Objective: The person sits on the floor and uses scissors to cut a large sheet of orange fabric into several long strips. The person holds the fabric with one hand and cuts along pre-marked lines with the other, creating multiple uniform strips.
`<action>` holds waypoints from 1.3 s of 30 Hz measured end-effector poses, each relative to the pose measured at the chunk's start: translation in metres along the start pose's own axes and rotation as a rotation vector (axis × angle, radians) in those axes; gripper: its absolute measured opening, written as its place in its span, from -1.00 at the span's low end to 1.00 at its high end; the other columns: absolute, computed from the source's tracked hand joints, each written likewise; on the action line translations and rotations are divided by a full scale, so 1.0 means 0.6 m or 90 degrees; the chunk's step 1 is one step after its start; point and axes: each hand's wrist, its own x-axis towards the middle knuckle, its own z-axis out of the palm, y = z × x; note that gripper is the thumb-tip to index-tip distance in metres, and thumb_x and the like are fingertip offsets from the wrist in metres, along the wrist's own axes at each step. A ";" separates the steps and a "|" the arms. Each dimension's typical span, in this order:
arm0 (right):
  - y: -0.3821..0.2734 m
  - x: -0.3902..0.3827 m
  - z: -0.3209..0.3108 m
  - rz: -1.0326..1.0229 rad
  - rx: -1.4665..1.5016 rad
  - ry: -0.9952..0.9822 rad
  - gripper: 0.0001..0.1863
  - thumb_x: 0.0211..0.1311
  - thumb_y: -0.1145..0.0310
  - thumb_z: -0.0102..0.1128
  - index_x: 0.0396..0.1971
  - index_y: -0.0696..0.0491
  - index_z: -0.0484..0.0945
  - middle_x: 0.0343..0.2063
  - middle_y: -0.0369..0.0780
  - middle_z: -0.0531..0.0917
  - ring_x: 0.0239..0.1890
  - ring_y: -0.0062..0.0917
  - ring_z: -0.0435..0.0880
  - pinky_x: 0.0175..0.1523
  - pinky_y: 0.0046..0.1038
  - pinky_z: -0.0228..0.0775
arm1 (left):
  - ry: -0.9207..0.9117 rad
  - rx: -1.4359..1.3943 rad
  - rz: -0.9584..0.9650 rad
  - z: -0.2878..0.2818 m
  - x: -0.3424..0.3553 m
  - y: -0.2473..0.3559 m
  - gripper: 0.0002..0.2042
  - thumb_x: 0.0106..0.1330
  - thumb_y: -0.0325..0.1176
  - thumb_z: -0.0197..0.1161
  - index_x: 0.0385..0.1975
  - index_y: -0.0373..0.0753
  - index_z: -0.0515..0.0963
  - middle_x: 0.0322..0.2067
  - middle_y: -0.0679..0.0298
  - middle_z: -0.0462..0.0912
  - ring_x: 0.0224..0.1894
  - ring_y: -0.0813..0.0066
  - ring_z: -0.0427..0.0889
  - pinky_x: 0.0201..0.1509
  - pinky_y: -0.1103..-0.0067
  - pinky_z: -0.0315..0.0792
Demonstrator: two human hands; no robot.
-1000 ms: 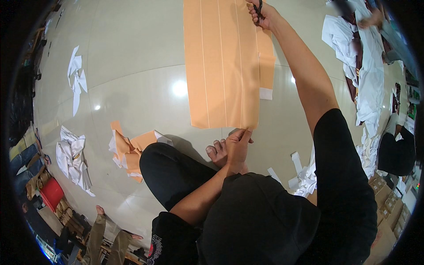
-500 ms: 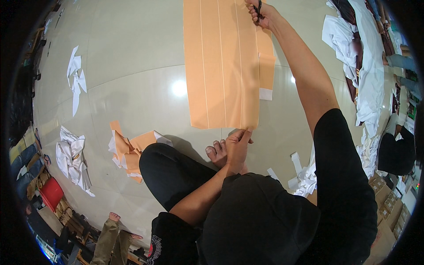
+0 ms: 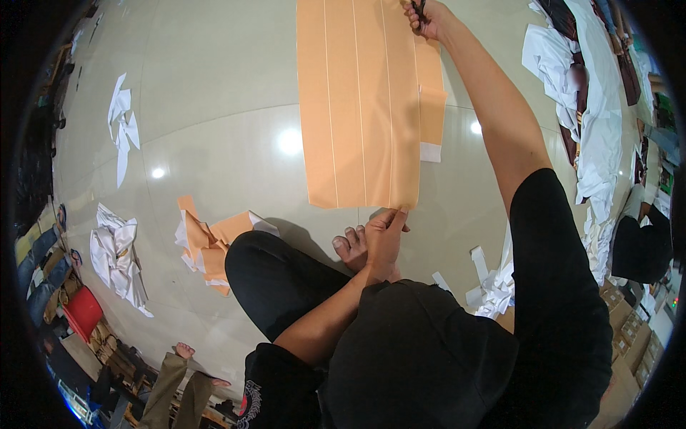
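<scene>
A long peach-orange sheet of cloth (image 3: 346, 129) with thin white lengthwise lines lies in front of me and runs out past the top edge of the view. My left hand (image 3: 384, 232) is closed on its near edge, by the right corner, with thumb and fingers pinching it. Far up along the sheet's right side, my right hand (image 3: 429, 20) grips black-handled scissors (image 3: 420, 13); their blades are hidden or out of view. An orange piece with a white end (image 3: 431, 121) sticks out from under the sheet's right side.
Crumpled orange scraps (image 3: 214, 247) lie beside my left knee (image 3: 264, 264). White scraps (image 3: 120, 247) are farther left, and more white strips (image 3: 496, 286) lie under my right arm. White cloth (image 3: 599, 107) stretches along the right. Other people sit at both sides; cardboard boxes (image 3: 625, 343) stand lower right.
My right hand with the scissors has shifted slightly to the right and up. My left hand stays on the sheet's near edge. A person's legs at the left have moved a little.
</scene>
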 end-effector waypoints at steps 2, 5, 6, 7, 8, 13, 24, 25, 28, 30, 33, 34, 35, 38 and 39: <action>-0.002 0.000 0.000 -0.004 -0.011 0.000 -0.54 0.14 -0.06 0.48 -0.56 0.01 0.54 -0.62 -0.29 0.60 -0.60 -0.45 0.57 -0.45 -0.43 0.43 | 0.004 0.003 0.000 -0.001 0.000 -0.002 -0.78 0.46 -0.33 0.31 -0.43 -0.30 0.68 -0.58 0.50 0.51 -0.49 0.77 0.36 -0.35 0.71 0.23; -0.004 0.001 0.000 -0.010 -0.024 0.003 -0.54 0.13 -0.07 0.47 -0.56 0.02 0.54 -0.62 -0.28 0.60 -0.59 -0.44 0.57 -0.44 -0.41 0.43 | 0.011 0.001 -0.005 0.002 -0.002 0.002 -0.77 0.46 -0.32 0.31 -0.44 -0.30 0.68 -0.58 0.51 0.50 -0.50 0.78 0.34 -0.37 0.71 0.21; -0.004 0.001 0.001 -0.011 -0.028 0.002 -0.54 0.13 -0.07 0.47 -0.56 0.02 0.54 -0.62 -0.28 0.60 -0.59 -0.43 0.57 -0.44 -0.41 0.43 | 0.010 0.000 -0.007 0.001 -0.001 0.000 -0.77 0.46 -0.32 0.31 -0.44 -0.30 0.68 -0.58 0.51 0.50 -0.51 0.78 0.33 -0.38 0.71 0.20; -0.004 0.000 0.001 -0.014 -0.033 0.003 -0.54 0.13 -0.07 0.47 -0.56 0.02 0.54 -0.62 -0.28 0.60 -0.59 -0.42 0.57 -0.44 -0.41 0.44 | 0.009 -0.001 -0.009 0.001 0.000 -0.002 -0.77 0.46 -0.32 0.31 -0.44 -0.30 0.68 -0.59 0.51 0.50 -0.51 0.78 0.31 -0.39 0.72 0.19; -0.003 0.000 0.002 -0.015 -0.036 0.004 -0.54 0.13 -0.07 0.47 -0.56 0.02 0.54 -0.62 -0.27 0.61 -0.59 -0.42 0.58 -0.43 -0.40 0.44 | 0.009 -0.002 -0.013 0.000 0.000 -0.003 -0.77 0.46 -0.31 0.31 -0.44 -0.30 0.68 -0.58 0.52 0.50 -0.52 0.79 0.31 -0.40 0.72 0.17; -0.004 0.000 0.003 -0.023 -0.056 0.008 -0.53 0.13 -0.08 0.47 -0.56 0.03 0.55 -0.61 -0.26 0.61 -0.58 -0.39 0.58 -0.42 -0.38 0.44 | 0.005 -0.023 -0.013 0.004 -0.001 0.001 -0.78 0.47 -0.31 0.31 -0.40 -0.30 0.70 -0.57 0.52 0.50 -0.53 0.80 0.29 -0.42 0.73 0.14; -0.006 0.000 -0.005 -0.044 -0.112 0.019 -0.51 0.13 -0.10 0.46 -0.55 0.04 0.55 -0.60 -0.23 0.63 -0.56 -0.33 0.60 -0.40 -0.34 0.46 | 0.000 -0.020 -0.032 0.001 0.001 0.002 -0.84 0.46 -0.35 0.31 -0.28 -0.31 0.73 -0.54 0.48 0.56 -0.46 0.75 0.43 -0.34 0.72 0.29; -0.007 0.001 -0.006 -0.047 -0.121 0.022 -0.51 0.13 -0.10 0.46 -0.55 0.04 0.55 -0.60 -0.22 0.63 -0.56 -0.33 0.60 -0.40 -0.33 0.46 | -0.003 -0.009 -0.041 -0.001 0.002 0.002 -0.84 0.46 -0.35 0.31 -0.26 -0.31 0.73 -0.54 0.48 0.56 -0.46 0.75 0.43 -0.34 0.72 0.30; -0.008 -0.001 -0.008 -0.063 -0.156 0.032 -0.51 0.13 -0.10 0.46 -0.55 0.05 0.55 -0.60 -0.22 0.63 -0.56 -0.31 0.61 -0.39 -0.32 0.46 | 0.005 -0.028 -0.023 0.005 -0.001 0.006 -0.83 0.46 -0.34 0.31 -0.22 -0.32 0.73 -0.53 0.49 0.56 -0.46 0.74 0.43 -0.34 0.72 0.29; -0.008 -0.004 -0.012 -0.083 -0.208 0.053 -0.50 0.13 -0.11 0.46 -0.55 0.05 0.55 -0.60 -0.21 0.64 -0.56 -0.30 0.61 -0.38 -0.31 0.47 | 0.005 -0.005 -0.025 0.005 -0.003 0.010 -0.82 0.46 -0.33 0.31 -0.21 -0.33 0.73 -0.53 0.49 0.55 -0.46 0.74 0.43 -0.34 0.72 0.28; 0.001 -0.015 -0.021 -0.159 -0.417 0.161 -0.50 0.13 -0.11 0.45 -0.55 0.06 0.56 -0.59 -0.20 0.64 -0.55 -0.28 0.62 -0.38 -0.30 0.47 | -0.002 0.006 -0.003 0.011 -0.005 0.018 -0.79 0.47 -0.24 0.30 -0.24 -0.27 0.71 -0.55 0.49 0.52 -0.56 0.78 0.34 -0.48 0.73 0.19; 0.008 -0.024 -0.025 -0.185 -0.505 0.212 -0.50 0.13 -0.11 0.45 -0.55 0.06 0.56 -0.59 -0.20 0.64 -0.55 -0.28 0.62 -0.38 -0.30 0.47 | -0.004 0.006 0.009 0.013 -0.005 0.019 -0.77 0.47 -0.19 0.31 -0.25 -0.24 0.70 -0.56 0.50 0.51 -0.61 0.80 0.30 -0.55 0.74 0.14; 0.018 -0.035 -0.031 -0.206 -0.573 0.257 -0.50 0.13 -0.11 0.45 -0.55 0.06 0.56 -0.59 -0.20 0.64 -0.55 -0.27 0.62 -0.37 -0.29 0.47 | -0.011 0.016 0.017 0.014 -0.002 0.013 -0.78 0.48 -0.23 0.30 -0.24 -0.26 0.71 -0.56 0.50 0.51 -0.56 0.78 0.33 -0.49 0.73 0.18; 0.057 -0.083 -0.049 -0.253 -0.645 0.326 -0.49 0.12 -0.12 0.45 -0.55 0.06 0.56 -0.59 -0.19 0.65 -0.54 -0.26 0.63 -0.37 -0.28 0.48 | -0.034 0.051 0.040 0.012 0.007 -0.014 -0.81 0.49 -0.29 0.28 -0.20 -0.30 0.71 -0.57 0.50 0.51 -0.46 0.76 0.40 -0.37 0.70 0.27; 0.073 -0.105 -0.048 -0.266 -0.638 0.327 -0.49 0.12 -0.12 0.45 -0.55 0.06 0.56 -0.59 -0.18 0.65 -0.54 -0.25 0.63 -0.36 -0.28 0.48 | -0.039 0.063 0.049 0.012 0.007 -0.019 -0.81 0.48 -0.29 0.29 -0.19 -0.29 0.70 -0.58 0.49 0.50 -0.46 0.75 0.40 -0.38 0.68 0.28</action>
